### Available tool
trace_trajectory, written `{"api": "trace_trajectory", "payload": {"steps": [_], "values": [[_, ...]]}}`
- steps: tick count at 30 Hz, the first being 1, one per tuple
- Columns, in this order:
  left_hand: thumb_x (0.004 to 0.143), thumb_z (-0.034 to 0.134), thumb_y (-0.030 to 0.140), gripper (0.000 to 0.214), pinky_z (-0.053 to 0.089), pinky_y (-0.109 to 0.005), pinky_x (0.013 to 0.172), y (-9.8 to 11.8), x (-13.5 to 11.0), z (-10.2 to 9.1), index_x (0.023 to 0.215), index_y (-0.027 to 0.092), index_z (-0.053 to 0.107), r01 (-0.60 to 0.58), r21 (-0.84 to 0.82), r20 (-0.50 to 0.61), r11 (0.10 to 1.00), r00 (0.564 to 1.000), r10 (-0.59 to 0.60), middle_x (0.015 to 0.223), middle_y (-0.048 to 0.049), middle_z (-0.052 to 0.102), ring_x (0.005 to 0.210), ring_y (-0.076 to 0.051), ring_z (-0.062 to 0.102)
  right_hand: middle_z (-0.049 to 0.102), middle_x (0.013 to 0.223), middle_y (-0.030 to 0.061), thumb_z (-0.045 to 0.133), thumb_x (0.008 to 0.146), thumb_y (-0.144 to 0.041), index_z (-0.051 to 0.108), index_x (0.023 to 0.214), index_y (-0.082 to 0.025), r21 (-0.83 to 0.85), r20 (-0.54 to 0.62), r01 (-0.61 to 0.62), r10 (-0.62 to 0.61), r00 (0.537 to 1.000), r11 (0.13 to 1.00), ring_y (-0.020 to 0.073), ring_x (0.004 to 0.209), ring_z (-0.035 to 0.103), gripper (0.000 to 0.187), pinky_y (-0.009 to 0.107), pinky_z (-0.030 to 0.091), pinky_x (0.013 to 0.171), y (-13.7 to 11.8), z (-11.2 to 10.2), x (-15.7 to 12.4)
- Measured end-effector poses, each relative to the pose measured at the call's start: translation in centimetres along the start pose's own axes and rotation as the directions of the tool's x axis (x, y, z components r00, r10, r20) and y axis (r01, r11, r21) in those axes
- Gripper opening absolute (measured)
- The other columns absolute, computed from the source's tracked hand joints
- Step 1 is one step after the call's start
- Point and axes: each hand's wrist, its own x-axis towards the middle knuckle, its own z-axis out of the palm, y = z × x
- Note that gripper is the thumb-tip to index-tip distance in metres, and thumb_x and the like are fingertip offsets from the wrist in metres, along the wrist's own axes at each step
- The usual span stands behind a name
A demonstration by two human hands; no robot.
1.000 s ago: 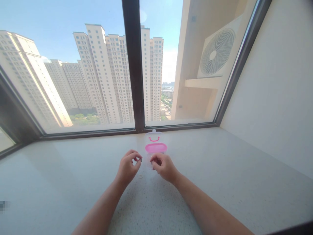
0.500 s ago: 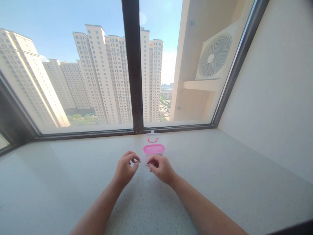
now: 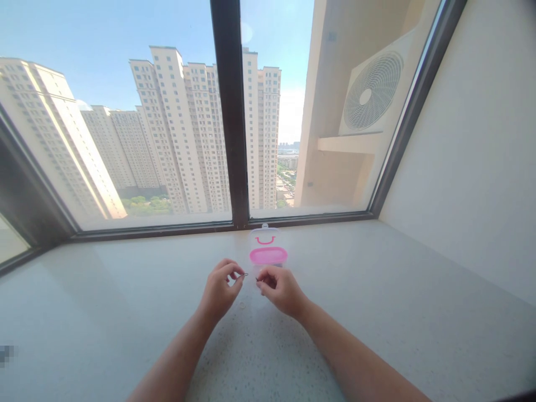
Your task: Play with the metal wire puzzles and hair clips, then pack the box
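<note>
My left hand (image 3: pixel 220 287) and my right hand (image 3: pixel 281 287) hover close together over the pale stone windowsill (image 3: pixel 125 312). Each hand pinches a tiny dark object between thumb and forefinger; the one in my left hand (image 3: pixel 244 274) pokes out toward the right hand. I cannot make out what the pieces are. Just beyond my fingers stands a small clear plastic box (image 3: pixel 267 247) with a pink tray and its lid raised. A tiny pale round thing (image 3: pixel 242 305) lies on the sill between my wrists.
The window frame's dark centre post (image 3: pixel 230 111) rises behind the box. A plain wall (image 3: pixel 481 167) closes off the right side. Outside are tall apartment blocks and an air-conditioner unit (image 3: pixel 372 89).
My hands stayed pinched and nearly in place; the fingertips drifted apart and back, and the view shifted slightly.
</note>
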Motion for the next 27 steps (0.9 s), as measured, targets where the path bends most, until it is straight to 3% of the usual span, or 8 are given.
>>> {"api": "trace_trajectory", "payload": {"steps": [16, 21, 25, 27], "values": [[0.073, 0.055, 0.018, 0.007, 0.041, -0.023, 0.057, -0.01, -0.08, 0.35, 0.072, 0.017, 0.063, 0.031, -0.082, -0.005, 0.996, 1.0, -0.031, 0.081, -0.0026, 0.058, 0.064, -0.011, 0.054, 0.061, 0.057, -0.0001, 0.055, 0.076, -0.019, 0.061, 0.082, -0.014, 0.051, -0.025, -0.022, 0.023, 0.999, 0.998, 0.0107, 0.051, 0.054, 0.01, 0.02, 0.039, 0.05, 0.25, -0.28, 0.06], [0.073, 0.06, 0.03, 0.015, 0.04, -0.022, 0.055, -0.27, 0.19, 0.4, 0.074, 0.015, 0.064, 0.209, -0.348, 0.044, 0.914, 0.977, -0.207, 0.077, -0.0041, 0.061, 0.066, -0.013, 0.054, 0.06, 0.056, -0.0004, 0.055, 0.077, -0.019, 0.061, 0.082, -0.014, 0.041, -0.029, -0.019, 0.02, 0.999, 0.999, 0.011, 0.051, 0.055, 0.01, 0.02, 0.039, 0.049, 0.27, -0.25, 0.03], [0.069, 0.065, 0.036, 0.024, 0.037, -0.022, 0.053, -0.3, 0.32, 0.34, 0.077, 0.013, 0.065, 0.406, -0.502, 0.156, 0.764, 0.911, -0.381, 0.061, -0.0007, 0.058, 0.055, -0.011, 0.049, 0.06, 0.058, -0.0003, 0.054, 0.077, -0.019, 0.061, 0.081, -0.015, 0.053, -0.027, -0.006, 0.007, 1.0, 0.999, 0.0112, 0.052, 0.055, 0.009, 0.021, 0.04, 0.05, 0.2, -0.25, 0.04], [0.066, 0.067, 0.037, 0.026, 0.036, -0.022, 0.052, -0.21, 0.35, 0.31, 0.076, 0.013, 0.065, 0.449, -0.545, 0.192, 0.708, 0.889, -0.417, 0.059, -0.0001, 0.057, 0.052, -0.01, 0.047, 0.061, 0.058, -0.0003, 0.055, 0.077, -0.02, 0.061, 0.081, -0.015, 0.059, -0.04, -0.006, 0.009, 0.999, 0.998, 0.0113, 0.051, 0.055, 0.009, 0.021, 0.041, 0.05, 0.13, -0.25, 0.08]]}}
